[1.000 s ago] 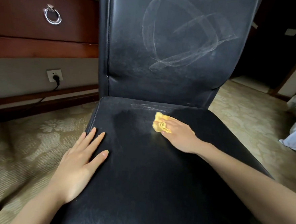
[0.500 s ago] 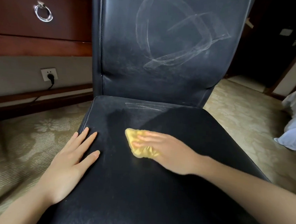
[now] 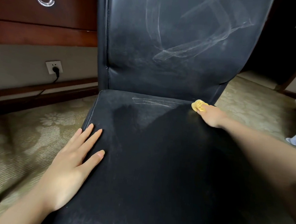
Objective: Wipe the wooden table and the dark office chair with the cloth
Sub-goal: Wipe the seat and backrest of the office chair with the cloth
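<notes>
Yellow cloth (image 3: 197,105) gripped by right hand (image 3: 212,116) at chair (image 3: 157,173)'s rear corner; left hand (image 3: 69,167) flat.

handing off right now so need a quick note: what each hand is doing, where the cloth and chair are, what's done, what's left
Left hand: flat on the front left of the chair seat, fingers straight, holding nothing.
Right hand: holds the bunched yellow cloth against the seat's rear right corner, by the backrest.
Done: the seat's middle and right look dark and wiped.
Left: a greyish dusty patch at the seat's rear left, and pale streaks across the backrest. The wooden table's top is out of view, so check it.
</notes>
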Demonstrator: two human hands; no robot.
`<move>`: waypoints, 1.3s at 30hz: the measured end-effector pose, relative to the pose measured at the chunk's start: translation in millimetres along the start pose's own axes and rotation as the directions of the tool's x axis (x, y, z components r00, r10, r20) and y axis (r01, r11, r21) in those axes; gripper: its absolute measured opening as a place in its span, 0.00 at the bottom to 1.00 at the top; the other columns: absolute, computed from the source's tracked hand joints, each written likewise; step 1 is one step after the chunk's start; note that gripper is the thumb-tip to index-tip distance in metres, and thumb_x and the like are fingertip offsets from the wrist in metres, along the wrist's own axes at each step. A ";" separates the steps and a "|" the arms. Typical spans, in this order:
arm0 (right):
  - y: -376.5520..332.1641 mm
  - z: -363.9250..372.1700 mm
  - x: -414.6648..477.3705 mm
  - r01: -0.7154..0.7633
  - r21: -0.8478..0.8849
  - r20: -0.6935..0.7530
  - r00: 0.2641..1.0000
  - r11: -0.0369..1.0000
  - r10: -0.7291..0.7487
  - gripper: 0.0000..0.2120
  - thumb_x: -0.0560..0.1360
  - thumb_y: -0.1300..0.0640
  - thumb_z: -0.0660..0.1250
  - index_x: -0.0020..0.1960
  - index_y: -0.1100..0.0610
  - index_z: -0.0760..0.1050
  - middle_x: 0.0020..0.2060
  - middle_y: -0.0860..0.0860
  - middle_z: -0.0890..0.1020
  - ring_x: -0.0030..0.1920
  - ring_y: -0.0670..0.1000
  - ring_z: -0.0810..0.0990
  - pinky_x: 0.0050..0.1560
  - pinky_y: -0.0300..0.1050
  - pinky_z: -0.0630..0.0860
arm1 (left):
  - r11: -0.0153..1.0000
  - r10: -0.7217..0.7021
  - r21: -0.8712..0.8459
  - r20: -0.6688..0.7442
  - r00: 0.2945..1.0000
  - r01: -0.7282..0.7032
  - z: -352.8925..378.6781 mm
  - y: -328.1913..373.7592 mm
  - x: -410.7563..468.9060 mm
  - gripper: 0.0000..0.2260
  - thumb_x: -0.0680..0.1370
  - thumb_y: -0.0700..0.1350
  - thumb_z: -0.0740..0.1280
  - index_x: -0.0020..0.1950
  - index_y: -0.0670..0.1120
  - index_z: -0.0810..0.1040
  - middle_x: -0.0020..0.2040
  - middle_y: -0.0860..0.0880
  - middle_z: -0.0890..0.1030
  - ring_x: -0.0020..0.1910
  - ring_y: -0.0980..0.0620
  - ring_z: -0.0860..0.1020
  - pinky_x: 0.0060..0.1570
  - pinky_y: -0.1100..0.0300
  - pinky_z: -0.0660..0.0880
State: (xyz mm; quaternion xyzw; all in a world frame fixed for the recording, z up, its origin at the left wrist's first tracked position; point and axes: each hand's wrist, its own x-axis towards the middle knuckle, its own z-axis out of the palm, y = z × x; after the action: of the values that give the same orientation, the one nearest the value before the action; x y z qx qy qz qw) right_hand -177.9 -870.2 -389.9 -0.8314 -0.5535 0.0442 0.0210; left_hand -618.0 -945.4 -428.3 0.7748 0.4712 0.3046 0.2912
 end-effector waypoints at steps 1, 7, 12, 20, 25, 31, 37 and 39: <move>1.6 -0.6 5.4 -0.041 -0.001 -0.006 0.999 0.999 0.041 0.23 0.81 0.43 0.46 0.70 0.52 0.65 0.72 0.56 0.66 0.70 0.59 0.67 0.69 0.53 0.63 | 1.000 0.003 0.001 -0.001 1.000 -0.003 0.2 -0.3 0.0 0.26 0.68 0.66 0.52 0.67 0.71 0.56 0.67 0.78 0.47 0.68 0.77 0.39 0.68 0.68 0.42; 0.2 3.8 41.3 -0.232 0.096 0.029 0.973 0.968 0.230 0.25 0.82 0.47 0.44 0.77 0.52 0.55 0.75 0.52 0.61 0.73 0.57 0.61 0.72 0.51 0.56 | 1.000 0.017 0.003 -0.023 1.000 -0.017 2.2 -7.4 0.6 0.27 0.68 0.66 0.54 0.68 0.71 0.58 0.68 0.78 0.48 0.69 0.77 0.40 0.64 0.75 0.41; -15.3 9.7 40.8 -0.335 0.130 -0.068 0.936 0.933 0.345 0.24 0.79 0.49 0.48 0.74 0.50 0.61 0.73 0.53 0.66 0.72 0.60 0.62 0.71 0.60 0.55 | 1.000 0.017 0.011 -0.048 0.999 -0.016 3.3 -6.5 2.7 0.28 0.68 0.65 0.53 0.69 0.69 0.58 0.68 0.77 0.49 0.68 0.77 0.41 0.61 0.80 0.39; -44.3 16.4 -7.0 0.016 0.095 -0.083 0.997 0.995 -0.009 0.25 0.81 0.42 0.47 0.75 0.50 0.62 0.74 0.51 0.64 0.73 0.56 0.62 0.72 0.61 0.56 | 1.000 -0.004 -0.003 -0.040 0.999 0.004 6.0 -4.6 2.0 0.29 0.69 0.64 0.54 0.71 0.66 0.59 0.70 0.74 0.50 0.70 0.74 0.42 0.68 0.69 0.43; -86.9 19.3 -57.6 0.361 0.088 -0.066 0.932 0.928 -0.356 0.19 0.82 0.48 0.50 0.71 0.48 0.67 0.74 0.46 0.63 0.74 0.52 0.59 0.71 0.62 0.56 | 1.000 -0.005 0.018 -0.025 1.000 0.005 4.7 -4.4 1.9 0.23 0.77 0.58 0.57 0.72 0.64 0.59 0.72 0.71 0.50 0.72 0.71 0.42 0.69 0.67 0.43; -142.4 28.7 -131.8 0.635 0.086 -0.109 0.772 0.768 -0.626 0.20 0.82 0.49 0.54 0.74 0.45 0.63 0.75 0.42 0.61 0.75 0.46 0.53 0.70 0.48 0.50 | 1.000 0.001 -0.001 -0.015 1.000 -0.001 3.5 -5.4 2.5 0.19 0.82 0.49 0.52 0.72 0.62 0.59 0.74 0.66 0.51 0.73 0.68 0.43 0.68 0.69 0.40; -173.2 27.6 -179.8 0.735 0.108 -0.030 0.676 0.670 -0.736 0.22 0.82 0.48 0.55 0.75 0.45 0.59 0.76 0.42 0.57 0.76 0.44 0.48 0.75 0.52 0.44 | 0.996 -0.053 -0.082 -0.066 0.996 0.048 4.8 -3.0 -0.2 0.24 0.79 0.58 0.45 0.75 0.58 0.54 0.74 0.66 0.48 0.72 0.70 0.41 0.68 0.69 0.40; -179.5 31.5 -194.4 0.799 0.127 -0.047 0.597 0.588 -0.801 0.21 0.82 0.48 0.55 0.75 0.46 0.62 0.76 0.42 0.59 0.76 0.44 0.49 0.74 0.52 0.44 | 0.995 -0.066 -0.086 -0.085 0.994 0.059 4.9 -2.2 -3.4 0.27 0.76 0.63 0.42 0.74 0.59 0.46 0.73 0.67 0.45 0.71 0.71 0.38 0.69 0.67 0.39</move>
State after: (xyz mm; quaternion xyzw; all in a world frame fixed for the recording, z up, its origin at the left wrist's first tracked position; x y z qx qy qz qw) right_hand -420.3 -980.6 -396.5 -0.4908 -0.8634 0.0736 0.0905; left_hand -616.9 -948.4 -433.7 0.7327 0.4944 0.3487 0.3116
